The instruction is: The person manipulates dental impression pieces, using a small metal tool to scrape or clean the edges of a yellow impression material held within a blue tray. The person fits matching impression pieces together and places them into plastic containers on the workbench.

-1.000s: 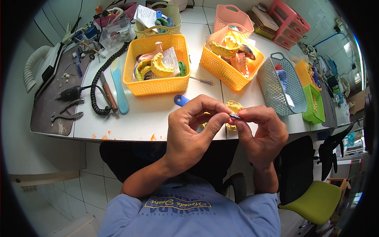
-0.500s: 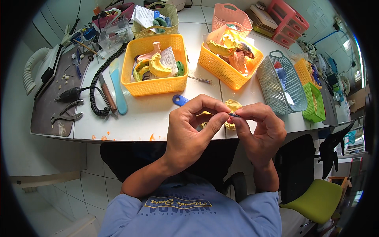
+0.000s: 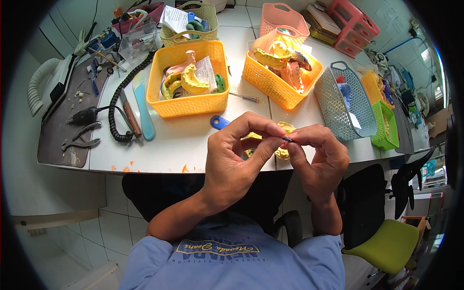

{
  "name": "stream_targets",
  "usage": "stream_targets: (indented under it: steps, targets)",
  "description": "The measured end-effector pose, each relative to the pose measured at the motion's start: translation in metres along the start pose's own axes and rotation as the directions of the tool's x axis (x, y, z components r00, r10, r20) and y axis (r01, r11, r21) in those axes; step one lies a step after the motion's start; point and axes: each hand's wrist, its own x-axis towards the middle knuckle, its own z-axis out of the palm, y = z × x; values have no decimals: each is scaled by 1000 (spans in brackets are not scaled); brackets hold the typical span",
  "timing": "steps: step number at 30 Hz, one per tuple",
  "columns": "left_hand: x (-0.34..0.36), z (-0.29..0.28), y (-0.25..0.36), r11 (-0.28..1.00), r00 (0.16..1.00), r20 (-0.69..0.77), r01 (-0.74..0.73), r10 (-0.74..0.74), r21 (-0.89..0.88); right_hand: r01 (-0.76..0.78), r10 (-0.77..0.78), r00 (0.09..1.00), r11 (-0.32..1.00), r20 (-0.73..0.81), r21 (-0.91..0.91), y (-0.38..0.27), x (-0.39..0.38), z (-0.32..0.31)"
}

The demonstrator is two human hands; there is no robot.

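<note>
My left hand [image 3: 234, 162] and my right hand [image 3: 319, 164] meet above the front of the table, their fingertips pinched on a small dark, thin piece [image 3: 288, 139] too small to identify. Just beyond and beneath the fingers lie pale yellow dental casts [image 3: 282, 153], partly hidden by both hands. A blue impression-tray handle [image 3: 218, 121] sticks out to the left behind my left hand.
Two yellow baskets [image 3: 162, 107] [image 3: 263, 84] hold casts and papers. Grey-blue [image 3: 338, 111], green [image 3: 384, 142] and pink [image 3: 275, 17] baskets stand behind and right. At left are a blue spatula [image 3: 145, 121], knife [image 3: 133, 118], pliers [image 3: 77, 140] and corded handpiece [image 3: 79, 116]. An office chair [image 3: 382, 241] is at lower right.
My left hand's fingers have risen slightly, and the small piece between the fingertips has tilted a little. Both hands keep their pinch; the things on the table look the same.
</note>
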Motion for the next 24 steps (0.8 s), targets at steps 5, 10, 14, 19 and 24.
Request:
stream_targets:
  steps: [5, 10, 14, 19, 24]
  targets:
    - [6, 1, 2, 999, 1000, 26, 17, -16, -31, -29, 29, 1000, 1000, 5, 9, 1, 2, 0]
    - [29, 2, 20, 992, 992, 109, 44, -58, 120, -11, 11, 1000, 1000, 24, 4, 4, 15, -7]
    - [62, 2, 31, 964, 952, 233, 143, -196, 226, -63, 64, 998, 997, 22, -32, 8, 32, -34]
    - [84, -2, 19, 862, 883, 413, -21, -221, 506, -17, 29, 995, 991, 90, -136, 12, 42, -43]
    - [85, -5, 7, 859, 867, 410, 39, -283, 510, 132, -69, 980, 928, 188, -349, 15, 40, -42]
